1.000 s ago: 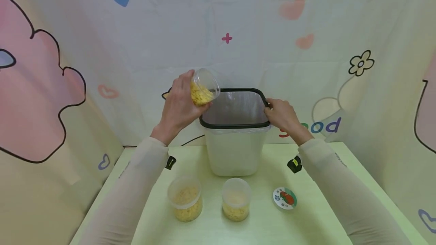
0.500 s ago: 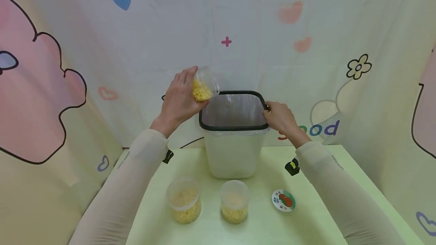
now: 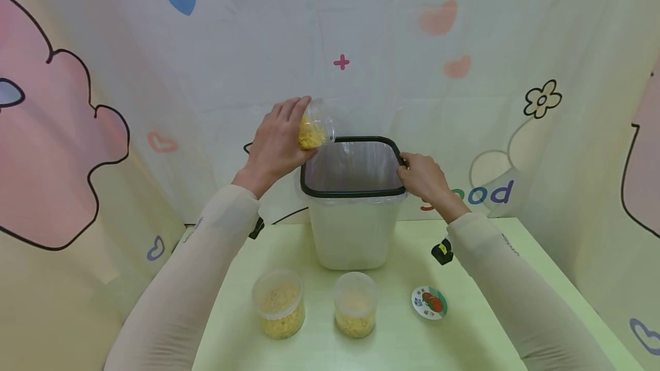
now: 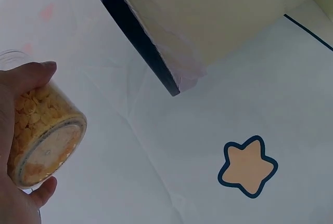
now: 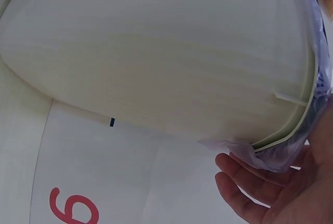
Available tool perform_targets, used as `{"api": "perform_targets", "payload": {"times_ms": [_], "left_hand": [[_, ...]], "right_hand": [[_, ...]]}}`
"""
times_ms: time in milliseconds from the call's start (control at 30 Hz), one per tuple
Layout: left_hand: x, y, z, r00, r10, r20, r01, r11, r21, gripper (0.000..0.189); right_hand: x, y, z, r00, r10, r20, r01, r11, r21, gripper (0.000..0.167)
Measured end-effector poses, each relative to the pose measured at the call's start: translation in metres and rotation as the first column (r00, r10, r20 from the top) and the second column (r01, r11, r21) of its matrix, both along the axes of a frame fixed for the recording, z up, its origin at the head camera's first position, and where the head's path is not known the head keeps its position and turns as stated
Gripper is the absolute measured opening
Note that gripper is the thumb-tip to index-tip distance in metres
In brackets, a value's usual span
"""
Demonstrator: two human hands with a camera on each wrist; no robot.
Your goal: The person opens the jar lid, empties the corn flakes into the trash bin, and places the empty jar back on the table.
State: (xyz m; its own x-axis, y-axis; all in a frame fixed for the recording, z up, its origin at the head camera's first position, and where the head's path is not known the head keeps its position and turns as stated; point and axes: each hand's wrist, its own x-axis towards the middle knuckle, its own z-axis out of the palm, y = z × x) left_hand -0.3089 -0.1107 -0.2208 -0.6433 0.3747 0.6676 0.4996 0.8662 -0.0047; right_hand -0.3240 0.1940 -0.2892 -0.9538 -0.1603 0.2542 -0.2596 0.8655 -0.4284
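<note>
My left hand (image 3: 275, 139) grips a clear plastic jar (image 3: 315, 130) partly filled with yellow flakes. The jar is tipped sideways, its mouth facing right, beside the left rim of a white trash can (image 3: 353, 233). In the left wrist view, the flakes show through the side and bottom of the jar (image 4: 52, 130). A black ring runs round the top of the can, with a thin clear bag (image 5: 281, 156) lining it. On the opposite side, my right hand (image 3: 425, 177) holds the can's right rim, fingers curled at its edge.
Two translucent tubs of yellow flakes, a left one (image 3: 282, 316) and a middle one (image 3: 356, 319), stand on the pale green table (image 3: 474, 314) before the can. A round lid with a tomato picture (image 3: 429, 303) lies to their right. A printed curtain (image 3: 247, 44) hangs behind.
My left hand has moved slightly right and tilted the jar further, its mouth now turned more toward the can. The right hand keeps its hold on the rim.
</note>
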Motion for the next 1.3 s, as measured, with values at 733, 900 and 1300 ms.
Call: {"api": "perform_targets", "payload": {"times_ms": [733,900,1300], "left_hand": [[-0.008,0.008,-0.003,1.0,0.018,0.002,-0.017,0.978,-0.209,0.086],[-0.011,0.009,-0.006,1.0,0.018,-0.015,-0.021,0.969,-0.248,0.086],[-0.013,0.012,-0.008,0.999,0.01,-0.042,-0.023,0.949,-0.316,0.085]], "right_hand": [[-0.002,0.0,-0.001,1.0,-0.001,0.004,0.001,1.0,0.014,0.052],[-0.001,0.0,-0.001,1.0,-0.006,0.004,0.005,1.0,0.015,0.052],[-0.002,0.001,-0.002,1.0,-0.011,0.01,0.011,1.0,0.016,0.052]]}}
